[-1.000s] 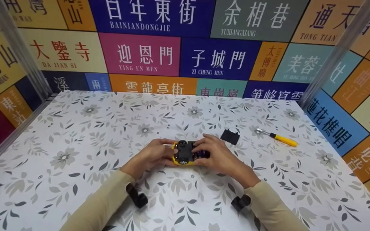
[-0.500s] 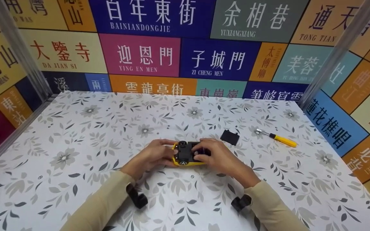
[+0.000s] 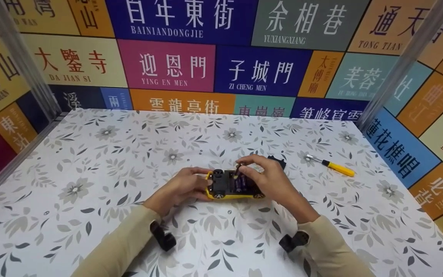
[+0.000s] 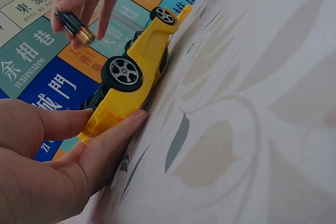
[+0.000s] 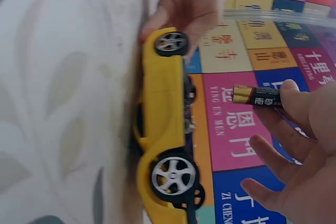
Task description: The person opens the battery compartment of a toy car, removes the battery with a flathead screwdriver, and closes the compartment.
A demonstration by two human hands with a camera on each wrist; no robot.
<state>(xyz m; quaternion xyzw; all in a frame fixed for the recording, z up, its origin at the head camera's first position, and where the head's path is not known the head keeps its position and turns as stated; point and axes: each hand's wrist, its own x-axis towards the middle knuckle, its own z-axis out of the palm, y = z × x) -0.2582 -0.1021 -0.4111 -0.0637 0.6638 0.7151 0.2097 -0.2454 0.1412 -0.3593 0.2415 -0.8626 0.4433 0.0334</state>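
A yellow toy car (image 3: 221,183) lies wheels up on the table, its black underside facing me and an open battery compartment showing dark purple cells (image 3: 239,184). Its left end is gripped by my left hand (image 3: 183,185), with thumb and fingers on the yellow body (image 4: 113,109) in the left wrist view. Over the compartment, my right hand (image 3: 269,177) pinches a black and gold battery (image 5: 257,96) between thumb and forefinger. In the right wrist view that battery is apart from the car, and the other fingers are spread.
Behind my right hand lies a black battery cover (image 3: 282,161), partly hidden by it. A screwdriver (image 3: 338,168) with a yellow handle rests farther right. The table has a floral cloth (image 3: 137,138), and panels with printed characters (image 3: 167,65) stand around it.
My right hand has risen out of the compartment with the battery pinched in its fingertips, uncovering more of the car's underside and now partly covering the battery cover. My left hand keeps its grip.
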